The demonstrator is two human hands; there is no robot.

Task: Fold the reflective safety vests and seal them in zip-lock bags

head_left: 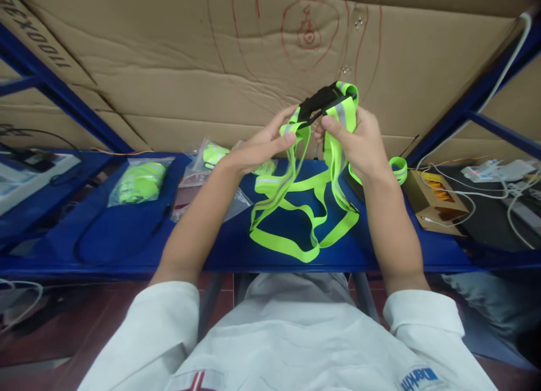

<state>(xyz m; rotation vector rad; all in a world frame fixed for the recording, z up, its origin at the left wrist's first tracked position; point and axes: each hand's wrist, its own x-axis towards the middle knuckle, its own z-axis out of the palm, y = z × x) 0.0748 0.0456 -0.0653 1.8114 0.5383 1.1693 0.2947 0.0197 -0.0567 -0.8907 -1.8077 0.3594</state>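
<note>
Straps [333,154] hide part of our right hand [366,142] from us; below the straps, the view's edge cuts off our shirt [296,340].

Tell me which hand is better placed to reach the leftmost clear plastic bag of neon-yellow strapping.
Probably the left hand: it is nearer the leftmost clear plastic bag, while the right hand is farther across. Both hold the neon-yellow, grey-striped fabric straps.

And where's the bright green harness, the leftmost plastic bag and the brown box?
Green harness [335,160], head view: a hanging strap.
Leftmost plastic bag [141,181], head view: its middle.
Brown box [413,194], head view: its side wall.
</note>
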